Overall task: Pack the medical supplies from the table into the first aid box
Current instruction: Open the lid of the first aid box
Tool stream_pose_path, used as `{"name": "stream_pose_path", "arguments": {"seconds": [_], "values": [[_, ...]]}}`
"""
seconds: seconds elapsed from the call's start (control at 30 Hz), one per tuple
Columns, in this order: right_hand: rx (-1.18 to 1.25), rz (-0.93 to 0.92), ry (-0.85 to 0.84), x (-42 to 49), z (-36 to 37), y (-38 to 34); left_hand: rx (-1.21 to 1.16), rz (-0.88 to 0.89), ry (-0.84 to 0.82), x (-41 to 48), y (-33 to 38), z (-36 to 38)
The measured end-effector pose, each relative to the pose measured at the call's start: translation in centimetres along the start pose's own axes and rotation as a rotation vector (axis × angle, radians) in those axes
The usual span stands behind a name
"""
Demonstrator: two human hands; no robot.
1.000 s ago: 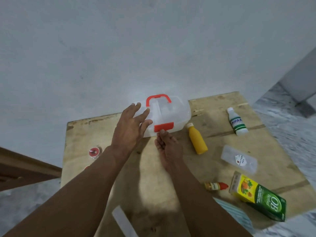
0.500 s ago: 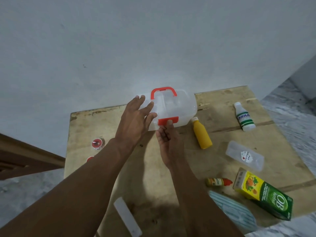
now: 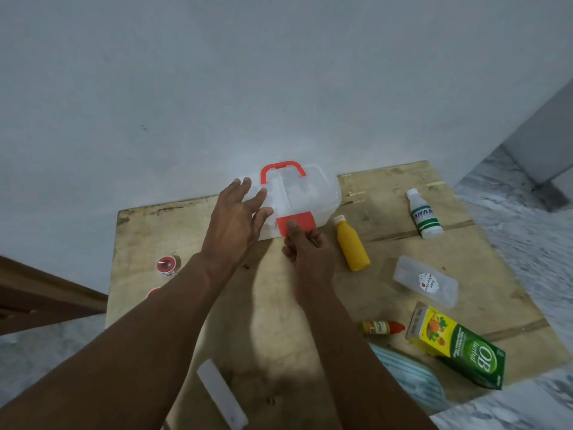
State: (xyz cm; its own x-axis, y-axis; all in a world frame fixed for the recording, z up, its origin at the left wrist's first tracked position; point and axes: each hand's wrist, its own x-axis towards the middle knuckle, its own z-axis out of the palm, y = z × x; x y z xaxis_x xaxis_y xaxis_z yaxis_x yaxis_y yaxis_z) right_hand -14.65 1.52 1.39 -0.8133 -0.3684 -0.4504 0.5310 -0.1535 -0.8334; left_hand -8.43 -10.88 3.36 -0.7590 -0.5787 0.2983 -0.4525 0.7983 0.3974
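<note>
A clear first aid box (image 3: 313, 193) with a red handle and red latch (image 3: 296, 221) sits at the table's far edge against the wall. My left hand (image 3: 237, 217) lies flat on the box's left part, fingers spread. My right hand (image 3: 305, 248) pinches the red latch, which is flipped up and outward. Right of the box lie a yellow bottle (image 3: 353, 243), a white bottle (image 3: 424, 214), a clear pouch (image 3: 426, 280), a small red-capped bottle (image 3: 382, 327), a green and yellow carton (image 3: 459, 347) and a striped face mask (image 3: 409, 378).
The wooden table (image 3: 273, 321) ends at the wall behind the box. Two small red-lidded pots (image 3: 166, 264) stand at the left. A white strip (image 3: 221, 394) lies near the front edge. Marble floor (image 3: 527, 231) lies to the right.
My right hand has moved up to the red latch and lifted it away from the box front. My left hand stays on the box.
</note>
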Motion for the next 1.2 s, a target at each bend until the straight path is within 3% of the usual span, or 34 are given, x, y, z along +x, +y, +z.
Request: {"name": "stream_pose_path", "arguments": {"seconds": [0.23,0.37,0.5,0.6,0.7,0.87,1.07,1.2], "values": [[-0.631,-0.512,-0.031,1.7,-1.2,-4.7,-0.077,-0.018,-0.011,-0.4,-0.1,-0.1],[-1.072,-0.708,-0.037,4.0,-1.8,-6.4,-0.125,-0.034,-0.005,-0.6,0.0,0.0],[-1.326,-0.918,-0.101,5.8,-3.0,-7.3,-0.145,-0.039,0.023,-0.8,0.0,0.2],[-1.403,-0.994,-0.225,6.8,-3.8,-7.4,-0.170,-0.064,0.071,-0.9,0.1,0.4],[-1.334,-0.982,-0.347,7.6,-3.5,-7.4,-0.221,-0.165,0.046,-1.0,0.5,0.2],[-1.272,-1.017,-0.429,8.3,-3.7,-7.4,-0.334,-0.263,0.026,-1.6,-0.2,1.1],[-1.295,-1.018,-0.480,8.4,-3.7,-7.6,-0.791,-0.512,0.081,-2.0,0.3,3.7],[-1.336,-1.055,-0.494,8.7,-3.9,-8.0,-0.906,-0.569,0.213,-1.9,0.7,4.9]]}}
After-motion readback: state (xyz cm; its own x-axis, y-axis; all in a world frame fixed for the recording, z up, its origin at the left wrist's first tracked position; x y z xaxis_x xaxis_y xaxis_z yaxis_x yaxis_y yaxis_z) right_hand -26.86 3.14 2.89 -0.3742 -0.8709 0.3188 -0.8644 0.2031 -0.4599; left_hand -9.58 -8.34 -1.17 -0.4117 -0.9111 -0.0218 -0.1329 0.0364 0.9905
